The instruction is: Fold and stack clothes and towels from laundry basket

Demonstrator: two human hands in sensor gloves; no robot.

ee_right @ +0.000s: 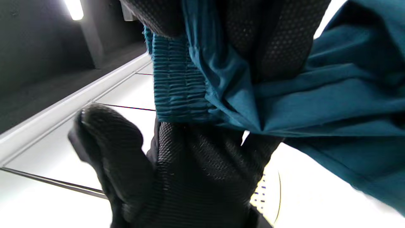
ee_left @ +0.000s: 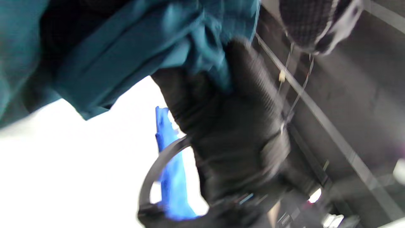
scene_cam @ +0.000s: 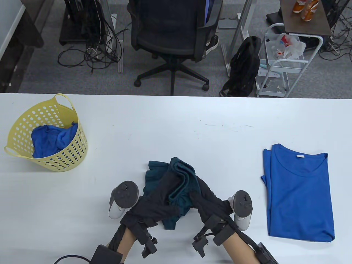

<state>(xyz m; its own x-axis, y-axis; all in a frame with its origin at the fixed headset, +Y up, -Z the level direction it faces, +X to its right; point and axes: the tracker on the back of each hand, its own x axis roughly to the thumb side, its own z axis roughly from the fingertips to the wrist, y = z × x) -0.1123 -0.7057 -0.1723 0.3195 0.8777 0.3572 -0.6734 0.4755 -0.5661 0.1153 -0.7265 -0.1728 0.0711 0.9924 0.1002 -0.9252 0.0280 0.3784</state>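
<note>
Both hands work at the near edge of the white surface [scene_cam: 176, 123], on 1 bunched teal garment [scene_cam: 180, 178].

Left hand [scene_cam: 154, 203]: fingers closed into the teal cloth from its left side; table view shows the glove reaching up into the bundle, tracker on the back of the hand. Left wrist view is blurred, but the teal cloth [ee_left: 126, 47] hangs above the surface there, with the gloved right hand [ee_left: 234, 126] beside it.

Right hand [scene_cam: 209, 200]: closed on the garment from the right. Right wrist view shows the fingers [ee_right: 269, 41] wrapped over the cloth at the ribbed elastic band [ee_right: 177, 82], fabric gathered between fingers and palm; the thumb [ee_right: 107, 142] stands apart from the cloth, not touching it.

Garment: crumpled, part lifted between the 2 hands, part trailing onto the surface below and behind them.

Other items:
- 1 blue T-shirt [scene_cam: 299, 192] lies flat on the surface to the right, well apart from the hands, partly folded along its left side, neckline toward the far edge.
- 1 yellow perforated laundry basket [scene_cam: 68, 154] stands upright at the left of the surface; blue cloth [scene_cam: 52, 139] lies crumpled inside it.
</note>
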